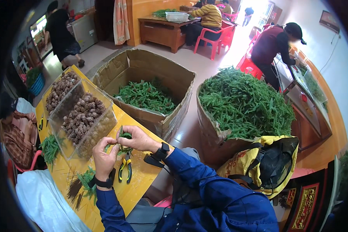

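Note:
My left hand [104,155] and my right hand [135,138] meet over the yellow table [141,179], both closed on a small bunch of green artificial pine sprigs [124,142]. The sprigs sit between the fingertips of both hands. Just below them lie pliers with yellow-green handles [125,167] on the table. A clear plastic bin of brown pine cones [83,116] stands right beside my hands, to the left. Both wrists carry black bands.
A second bin of pine cones [60,89] sits behind the first. Two open cardboard boxes of green sprigs stand on the floor: one [143,92] ahead, one [243,104] to the right. Loose sprigs [87,181] lie on the table. A person [15,131] sits left; others work farther back.

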The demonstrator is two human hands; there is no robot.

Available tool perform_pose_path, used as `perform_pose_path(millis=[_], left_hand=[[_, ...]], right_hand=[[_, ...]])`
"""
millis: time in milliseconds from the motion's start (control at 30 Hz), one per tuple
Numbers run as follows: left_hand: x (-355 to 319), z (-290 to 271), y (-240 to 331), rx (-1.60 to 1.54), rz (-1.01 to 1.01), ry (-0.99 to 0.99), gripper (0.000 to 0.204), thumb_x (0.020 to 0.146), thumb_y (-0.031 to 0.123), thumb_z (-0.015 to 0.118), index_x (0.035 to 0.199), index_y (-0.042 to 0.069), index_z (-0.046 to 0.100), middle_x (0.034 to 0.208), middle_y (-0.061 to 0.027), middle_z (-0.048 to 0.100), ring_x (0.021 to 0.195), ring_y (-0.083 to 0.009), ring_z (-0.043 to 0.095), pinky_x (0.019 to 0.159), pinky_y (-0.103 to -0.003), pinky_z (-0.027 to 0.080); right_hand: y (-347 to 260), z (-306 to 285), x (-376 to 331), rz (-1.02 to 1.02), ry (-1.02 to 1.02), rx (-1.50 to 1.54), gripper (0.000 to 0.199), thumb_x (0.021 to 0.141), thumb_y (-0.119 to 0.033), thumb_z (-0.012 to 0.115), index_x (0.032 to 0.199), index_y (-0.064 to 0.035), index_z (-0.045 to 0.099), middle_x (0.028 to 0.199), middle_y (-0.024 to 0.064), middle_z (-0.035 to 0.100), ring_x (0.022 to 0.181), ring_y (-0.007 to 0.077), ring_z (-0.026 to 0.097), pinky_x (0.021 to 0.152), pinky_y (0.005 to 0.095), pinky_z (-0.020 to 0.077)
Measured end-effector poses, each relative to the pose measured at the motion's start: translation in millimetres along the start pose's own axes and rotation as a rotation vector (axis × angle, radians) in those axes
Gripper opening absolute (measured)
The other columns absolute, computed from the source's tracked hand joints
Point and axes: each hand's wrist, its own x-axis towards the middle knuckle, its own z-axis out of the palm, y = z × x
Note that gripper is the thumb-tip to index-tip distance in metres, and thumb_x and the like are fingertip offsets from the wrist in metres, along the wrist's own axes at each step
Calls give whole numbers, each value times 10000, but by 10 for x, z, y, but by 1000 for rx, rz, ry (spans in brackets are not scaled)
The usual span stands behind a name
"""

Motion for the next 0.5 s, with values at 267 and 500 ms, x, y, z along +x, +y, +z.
perform_pose_path(millis=[267,500], left_hand=[[-19,-8,-134,-3,44,91,74,793,-26,700,842,-23,644,809,-133,664,764,-241,667,720,-327,515],[-62,-32,-132,-50,-52,75,74,826,10,721,868,-17,668,772,-56,682,741,-113,638,696,-284,516]], right_hand=[[83,75,68,-122,32,-308,116,888,-118,682,957,-25,671,821,82,682,791,127,632,734,295,519],[-116,25,11,-181,-38,-330,89,867,-75,682,928,-20,649,841,75,688,795,144,656,742,295,519]])
